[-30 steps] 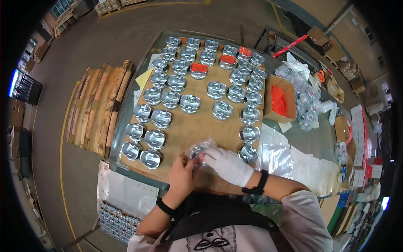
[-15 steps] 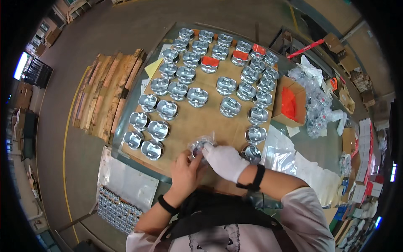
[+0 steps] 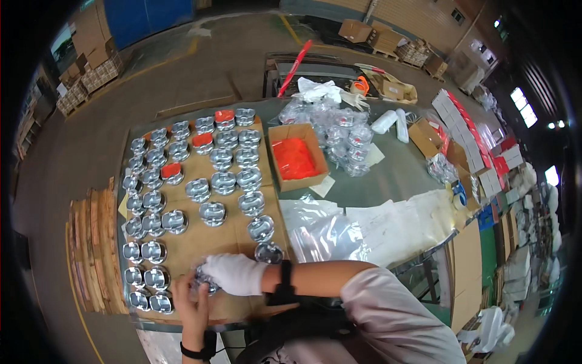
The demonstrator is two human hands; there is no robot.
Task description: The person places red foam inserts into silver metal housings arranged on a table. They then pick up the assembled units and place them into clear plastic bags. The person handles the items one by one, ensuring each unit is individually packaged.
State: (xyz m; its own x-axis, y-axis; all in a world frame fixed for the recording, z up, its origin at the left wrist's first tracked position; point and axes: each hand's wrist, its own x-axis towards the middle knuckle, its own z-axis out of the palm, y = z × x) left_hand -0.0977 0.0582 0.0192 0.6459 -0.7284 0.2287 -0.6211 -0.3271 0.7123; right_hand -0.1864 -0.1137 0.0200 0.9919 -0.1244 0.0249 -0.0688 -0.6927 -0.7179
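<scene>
Low over the front of the brown cardboard sheet (image 3: 191,239), a metal piston in a clear plastic bag (image 3: 202,280) is between my two hands. My bare left hand (image 3: 190,302) closes on its near left side, fingers curled against the plastic. From the right, my white-gloved right hand (image 3: 235,274) grips the same bagged piston, and the glove covers part of it. Rows of bare silver pistons (image 3: 174,222) stand on the sheet to the left, and more (image 3: 213,213) stand ahead. The nearest one to my right wrist is a piston (image 3: 268,252) by the sheet's edge.
Right of the sheet stands an open cardboard box (image 3: 324,170) with red pieces inside. Behind it lies a heap of bagged pistons (image 3: 357,136). Flat clear plastic bags (image 3: 312,233) and white paper (image 3: 397,224) cover the near right. A wooden pallet (image 3: 91,249) lies on the floor at left.
The view has swung to the right, so the table sits further left and more of its right side shows. Both hands stay closed on the bagged piston.
</scene>
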